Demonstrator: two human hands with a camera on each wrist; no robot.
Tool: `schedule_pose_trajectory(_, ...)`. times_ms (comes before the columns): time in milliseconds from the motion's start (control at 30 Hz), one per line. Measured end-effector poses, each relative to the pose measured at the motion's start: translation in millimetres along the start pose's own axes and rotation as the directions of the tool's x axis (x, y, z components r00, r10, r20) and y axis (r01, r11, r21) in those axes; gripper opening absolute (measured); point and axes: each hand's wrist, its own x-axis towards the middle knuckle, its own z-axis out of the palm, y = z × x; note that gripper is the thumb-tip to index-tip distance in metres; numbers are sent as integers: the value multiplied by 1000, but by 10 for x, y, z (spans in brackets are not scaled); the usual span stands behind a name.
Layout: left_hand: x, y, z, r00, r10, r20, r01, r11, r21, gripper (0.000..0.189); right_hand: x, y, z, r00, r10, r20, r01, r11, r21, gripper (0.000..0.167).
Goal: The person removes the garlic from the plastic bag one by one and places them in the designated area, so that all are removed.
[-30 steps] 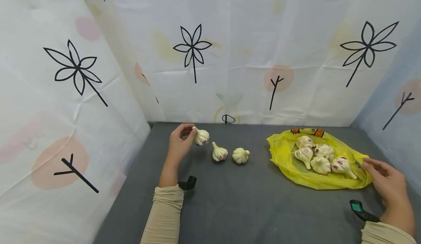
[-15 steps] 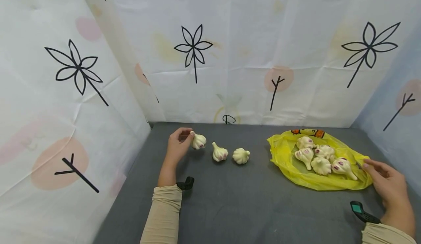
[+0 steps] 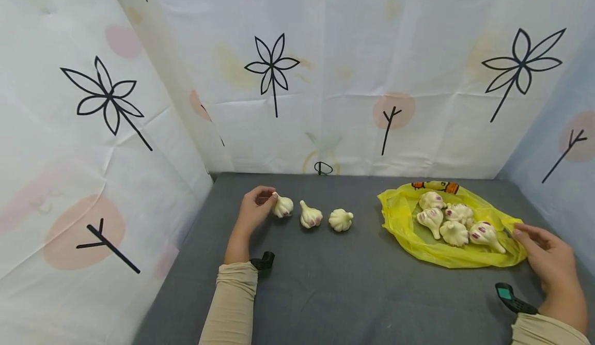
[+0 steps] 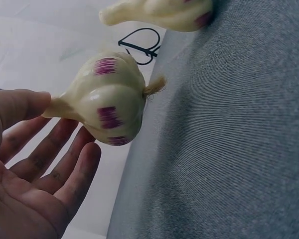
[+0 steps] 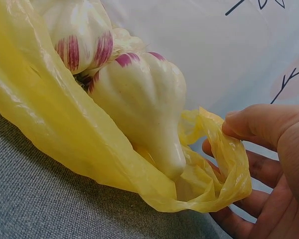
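My left hand (image 3: 254, 212) pinches the neck of a garlic bulb (image 3: 283, 206) between thumb and fingers. In the left wrist view this garlic bulb (image 4: 109, 99) shows purple streaks and a tuft of roots pointing at the table; whether it touches the surface I cannot tell. Two more bulbs lie to its right: one with its stem up (image 3: 310, 215) and a rounder one (image 3: 341, 220). At the right, my right hand (image 3: 548, 257) pinches the rim of a yellow plastic bag (image 3: 413, 249). Several garlic bulbs (image 5: 139, 99) lie inside the bag.
A dark grey cloth-covered table (image 3: 353, 288) carries everything. White patterned fabric (image 3: 325, 102) hangs behind and along both sides. A black wrist device (image 3: 263, 262) sits on the left wrist, and a similar one (image 3: 511, 299) on the right.
My left hand has lowered the garlic bulb toward the table, left of the two lying bulbs. My right hand has stayed on the bag's rim.
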Motion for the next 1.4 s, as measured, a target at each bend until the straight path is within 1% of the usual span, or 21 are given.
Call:
schedule_pose_trajectory(200,-7,-32,13,1000,-26,15,26,1000,15,31,2,16,-6,1000,-16,2,16,1000,4,54)
schedule_pose_trajectory(433,-2,-48,38,999,-34,17,33,999,29,31,3,41,-9,999,-38,-2,38,999,6,51)
schedule_pose_trajectory(767,11,-98,39,998,-62,14,61,998,22,31,12,44,-2,999,-32,-3,32,999,5,50)
schedule_pose_trajectory(933,12,-118,30,998,-62,3,62,998,24,31,11,42,-5,999,-35,-4,35,999,2,53)
schedule_pose_trajectory(1133,11,-161,24,998,-60,7,60,998,36,31,13,29,-13,1000,-25,-2,25,1000,-6,54)
schedule_pose_trajectory(1400,-1,-144,14,998,-68,3,68,998,10,32,3,18,-8,1000,-19,2,19,1000,0,55)
